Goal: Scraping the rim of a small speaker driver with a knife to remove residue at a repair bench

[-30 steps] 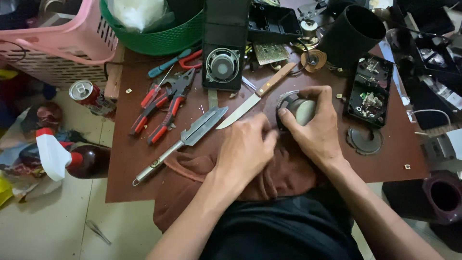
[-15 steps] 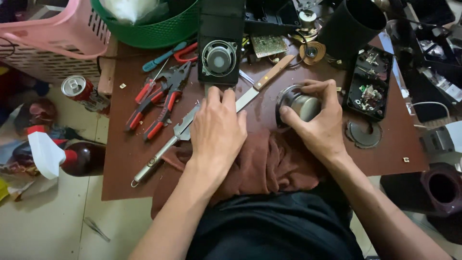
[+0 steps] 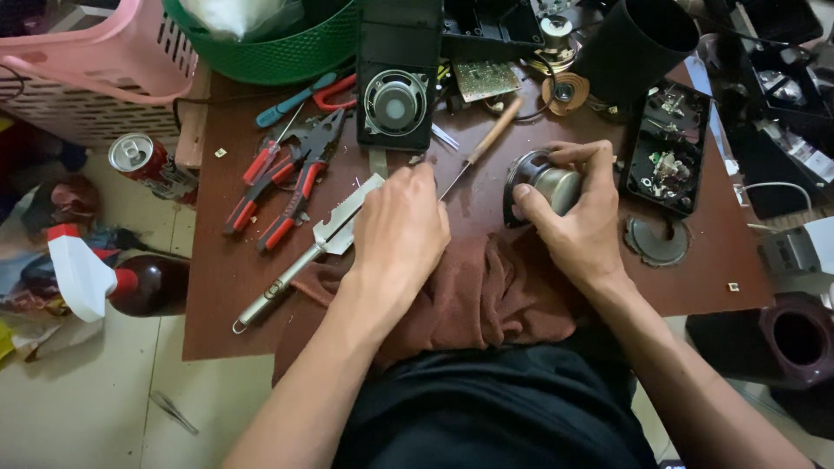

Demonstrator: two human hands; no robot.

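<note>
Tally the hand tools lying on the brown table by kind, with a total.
Red-handled pliers: 2
Blue-handled screwdriver: 1
Wooden-handled knife, by the left hand: 1
Metal saw-edged tool: 1
Total: 5

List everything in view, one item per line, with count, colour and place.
table: one, dark brown, centre
cloth: one, brown, near edge
knife: one, wooden handle, under left hand
saw tool: one, silver, left of hand
pliers: two, red-handled, left
speaker box: one, black, far centre
speaker part: one, grey and black, in right hand
baskets: pink and green, far left
can: one, red, floor
left hand: on knife
right hand: grips speaker part
</note>
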